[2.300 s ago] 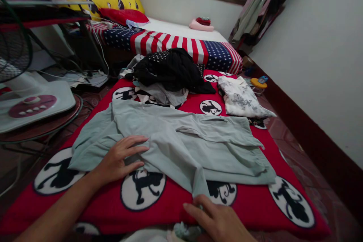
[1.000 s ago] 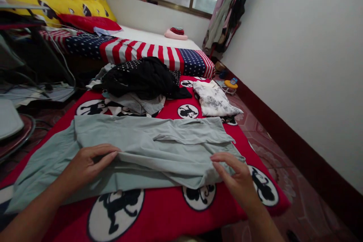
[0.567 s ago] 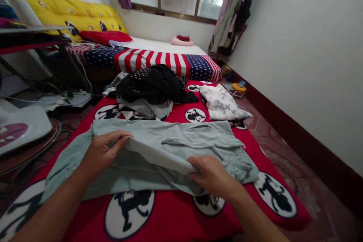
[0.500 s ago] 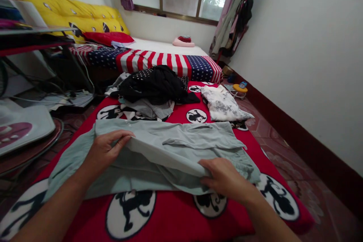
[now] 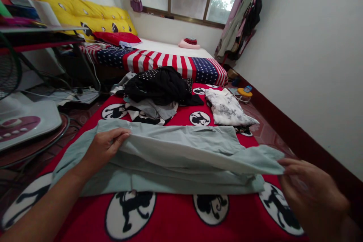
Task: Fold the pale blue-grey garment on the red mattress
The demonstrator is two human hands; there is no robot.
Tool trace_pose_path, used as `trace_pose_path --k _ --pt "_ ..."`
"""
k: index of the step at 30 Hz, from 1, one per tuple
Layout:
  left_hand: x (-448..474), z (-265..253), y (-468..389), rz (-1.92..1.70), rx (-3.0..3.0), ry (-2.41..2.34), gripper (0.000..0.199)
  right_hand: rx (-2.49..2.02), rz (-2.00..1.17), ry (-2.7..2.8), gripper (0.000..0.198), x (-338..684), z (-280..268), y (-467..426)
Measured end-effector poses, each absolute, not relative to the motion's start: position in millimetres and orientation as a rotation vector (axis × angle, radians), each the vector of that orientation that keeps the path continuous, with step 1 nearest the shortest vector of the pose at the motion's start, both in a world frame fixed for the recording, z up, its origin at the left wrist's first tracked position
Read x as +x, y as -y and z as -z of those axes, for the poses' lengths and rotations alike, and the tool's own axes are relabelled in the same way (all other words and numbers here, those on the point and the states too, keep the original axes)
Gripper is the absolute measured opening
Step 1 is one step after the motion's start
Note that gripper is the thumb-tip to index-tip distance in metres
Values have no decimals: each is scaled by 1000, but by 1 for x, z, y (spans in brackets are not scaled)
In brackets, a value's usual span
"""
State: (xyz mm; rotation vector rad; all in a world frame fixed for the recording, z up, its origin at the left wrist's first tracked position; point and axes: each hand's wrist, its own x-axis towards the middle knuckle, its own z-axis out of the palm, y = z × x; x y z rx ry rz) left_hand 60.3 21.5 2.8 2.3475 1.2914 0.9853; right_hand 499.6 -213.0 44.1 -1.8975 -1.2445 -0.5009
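A pale grey-green garment (image 5: 159,181), which looks like a pair of trousers, lies spread sideways on the red blanket (image 5: 170,219) with monkey prints. My left hand (image 5: 109,145) pinches its upper layer left of the middle. Out at the far right, my right hand (image 5: 306,181) grips the garment's end, somewhat smeared by motion. Between my hands the layer is pulled taut and raised, showing a whitish strip along its edge. The lower layer rests flat beneath it.
Beyond the garment sits a heap of black and grey clothes (image 5: 161,87). A folded white patterned garment (image 5: 229,107) lies to its right. At left stand a desk (image 5: 42,39) and a fan (image 5: 22,121). A wall (image 5: 312,64) runs along the right, and a bed (image 5: 159,60) stands behind.
My right hand has moved outward to the right, drawing the garment's end with it and stretching the layer. My left hand keeps its pinch in nearly the same place.
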Motion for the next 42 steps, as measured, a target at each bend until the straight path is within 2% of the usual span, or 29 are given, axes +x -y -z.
trace_pose_path --k 3,6,11,17,21,24,27,30,35,37,40,42 --pt "55 1 -20 -930 2326 -1271 35 -1727 342 1279 14 490 -17 213" --pt "49 8 -16 -847 2315 -1211 36 -1642 101 985 19 493 2 216" --pt "37 14 -18 -677 2306 -1169 37 -1613 -169 752 23 503 -1 215" --pt "39 -2 -54 -674 2256 -1322 40 -1701 -64 928 19 521 -25 140" --pt "45 -6 -90 -536 2309 -1429 44 -1816 -104 1137 28 538 -4 73" --pt "47 -1 -103 -428 2383 -1496 39 -1919 -131 1241 29 542 18 45" --pt "56 6 -93 -574 2482 -1583 33 -1905 9 1256 31 532 27 41" --pt "82 14 -63 -794 2583 -1429 28 -1758 243 1443 26 506 23 51" --pt "141 35 -16 -735 2518 -1092 27 -1702 282 1866 19 454 18 62" --pt "152 47 -11 -620 2572 -1107 42 -1769 294 1953 23 443 21 63" --pt "149 65 -13 -454 2662 -1196 85 -1894 360 1972 32 440 31 66" --pt "141 75 -16 -414 2703 -1241 97 -1965 390 1912 41 447 39 70"
